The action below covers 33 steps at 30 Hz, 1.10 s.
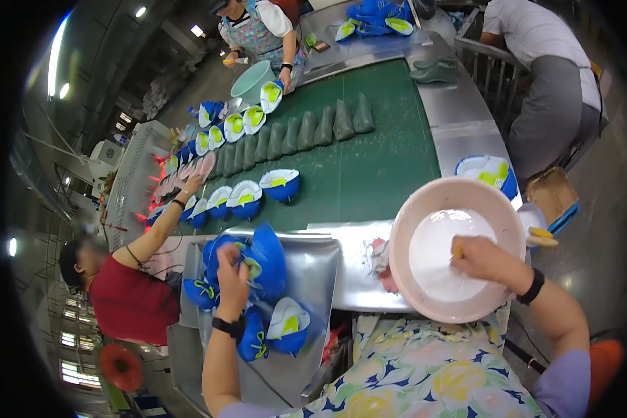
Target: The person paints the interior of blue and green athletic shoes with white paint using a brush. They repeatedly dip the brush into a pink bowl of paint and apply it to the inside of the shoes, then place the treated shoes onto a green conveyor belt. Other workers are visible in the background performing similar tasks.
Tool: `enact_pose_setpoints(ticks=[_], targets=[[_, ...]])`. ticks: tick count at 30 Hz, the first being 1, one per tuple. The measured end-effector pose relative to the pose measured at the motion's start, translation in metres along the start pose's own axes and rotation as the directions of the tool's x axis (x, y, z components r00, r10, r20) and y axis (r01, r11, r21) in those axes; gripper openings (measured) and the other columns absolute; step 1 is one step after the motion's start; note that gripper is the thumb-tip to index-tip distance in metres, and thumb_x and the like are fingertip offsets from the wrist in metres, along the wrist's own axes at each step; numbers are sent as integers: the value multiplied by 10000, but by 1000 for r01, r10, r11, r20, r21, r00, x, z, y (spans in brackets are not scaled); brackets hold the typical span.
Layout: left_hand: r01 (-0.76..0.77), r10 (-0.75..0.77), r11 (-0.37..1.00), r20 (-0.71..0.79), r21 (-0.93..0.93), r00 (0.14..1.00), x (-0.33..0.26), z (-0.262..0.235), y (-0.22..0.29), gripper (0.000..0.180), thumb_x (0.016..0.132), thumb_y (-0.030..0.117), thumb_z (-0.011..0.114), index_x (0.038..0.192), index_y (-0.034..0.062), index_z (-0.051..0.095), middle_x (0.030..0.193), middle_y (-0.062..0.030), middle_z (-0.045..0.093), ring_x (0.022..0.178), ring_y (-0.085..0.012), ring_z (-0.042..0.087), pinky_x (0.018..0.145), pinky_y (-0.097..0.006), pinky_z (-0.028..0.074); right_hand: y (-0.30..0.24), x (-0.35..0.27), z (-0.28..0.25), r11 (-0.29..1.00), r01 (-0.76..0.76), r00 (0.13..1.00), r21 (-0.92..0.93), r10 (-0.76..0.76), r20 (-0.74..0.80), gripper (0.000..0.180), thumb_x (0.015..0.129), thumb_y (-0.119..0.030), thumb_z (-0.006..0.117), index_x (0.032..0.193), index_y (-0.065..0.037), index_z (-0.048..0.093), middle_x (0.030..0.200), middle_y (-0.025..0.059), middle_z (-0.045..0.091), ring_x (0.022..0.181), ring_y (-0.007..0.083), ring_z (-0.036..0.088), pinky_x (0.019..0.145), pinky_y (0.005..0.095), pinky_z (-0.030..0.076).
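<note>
A long desk [460, 111] of bare metal runs away from the person, with a dark green belt [376, 153] laid down its middle. On the near end a shiny metal tray [313, 272] slopes toward the person's lap and carries a heap of blue shoe uppers with white and yellow-green linings. The left hand [231, 279] is clenched around one blue shoe upper [265, 259] at the top of that heap, fingers curled over its edge. Two more uppers lie just below the wrist.

To the right, a pale pink basin [404, 237] rests on the desk's near edge, holding white liquid [435, 261]. The right hand [484, 259] reaches into the basin and grips a small yellow thing [458, 249], too small to tell what it is, touching the white liquid.

Further along the belt, a row of grey-green shoe lasts [306, 131] stands side by side, and rows of blue uppers [247, 196] line the left edge. A person in a red top [129, 299] reaches onto the belt from the left; another in a patterned apron [258, 35] stands at the far end beside a light green basin [249, 81]; a third in a white shirt [536, 35] bends over at the right. The room is a dim workshop with ceiling lights and a grey floor.
</note>
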State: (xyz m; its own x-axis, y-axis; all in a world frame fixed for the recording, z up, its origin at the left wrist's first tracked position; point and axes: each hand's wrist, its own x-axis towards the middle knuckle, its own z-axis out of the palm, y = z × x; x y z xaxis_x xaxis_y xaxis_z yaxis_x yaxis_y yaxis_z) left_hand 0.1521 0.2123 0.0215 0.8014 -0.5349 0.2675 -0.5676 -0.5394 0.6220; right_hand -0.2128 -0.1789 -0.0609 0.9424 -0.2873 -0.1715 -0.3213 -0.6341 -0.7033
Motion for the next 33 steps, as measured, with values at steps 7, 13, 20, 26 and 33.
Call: enact_pose_setpoints(ticks=[7,13,20,26,33], targets=[[597,-21,349,631,-722,776,22,77,33,492,1004,247,599,1453,88,473,1406,-84,569,1237,-220,594,1049,-404,497,10,-20,-36,990,39,967,134,-3,-255,179,869,-165,706,882,-21,600,773,158,647,701,303,639,660,389,489],[612,175,390,708,-688,684,22,158,127,497,1022,245,561,1474,75,442,1406,-102,567,1238,-239,599,1051,-416,501,-2,-22,-73,928,276,858,249,-121,-499,205,875,-168,719,930,-9,602,736,107,636,665,186,608,650,316,487],[679,259,394,783,-620,565,14,215,158,589,998,370,589,1491,100,417,1418,-112,558,1266,-288,579,1060,-472,491,-29,-17,-99,927,307,802,215,-130,-583,253,868,-210,724,921,-18,568,734,141,672,663,256,667,627,341,505],[226,132,600,374,-767,918,-17,245,171,476,1035,237,511,1471,63,430,1387,-122,569,1219,-245,602,1039,-406,507,-24,-29,-69,913,91,743,398,204,-638,374,855,-297,736,850,60,623,684,167,673,605,252,662,590,352,505],[-242,373,448,-66,-861,925,-5,265,165,363,976,121,585,1329,42,546,1272,-125,597,1150,-243,609,1010,-378,502,-30,-30,-33,676,72,829,733,368,-421,320,906,-258,718,917,55,648,771,105,687,636,126,663,582,228,526]])
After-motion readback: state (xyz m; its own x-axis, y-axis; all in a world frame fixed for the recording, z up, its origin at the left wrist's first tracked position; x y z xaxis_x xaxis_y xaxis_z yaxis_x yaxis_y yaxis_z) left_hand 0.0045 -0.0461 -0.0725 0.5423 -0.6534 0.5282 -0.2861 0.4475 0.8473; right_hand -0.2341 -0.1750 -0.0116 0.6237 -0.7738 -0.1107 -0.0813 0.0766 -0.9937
